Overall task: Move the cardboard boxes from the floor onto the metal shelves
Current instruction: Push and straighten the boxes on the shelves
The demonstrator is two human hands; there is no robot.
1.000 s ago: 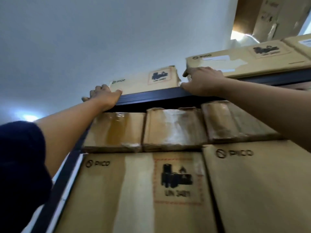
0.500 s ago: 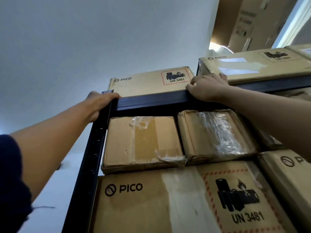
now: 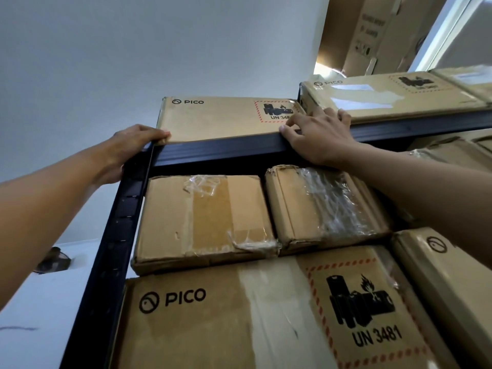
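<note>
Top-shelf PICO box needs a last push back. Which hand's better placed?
Right. The right hand lies with fingers spread on the PICO box front by its hazard label; the left hand only touches its lower left corner at the shelf post.

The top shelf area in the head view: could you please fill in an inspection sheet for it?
Surface: black metal shelf, top beam and left upright visible.
Job's things: PICO box lies on the top level, second PICO box to its right; taped boxes sit on the level below.
Clutter: nothing seen.
Grippers: left hand at the box's left corner; right hand on its right front edge, fingers spread.
Cables: nothing seen.
Surroundings: white wall, tall cartons behind.
</note>
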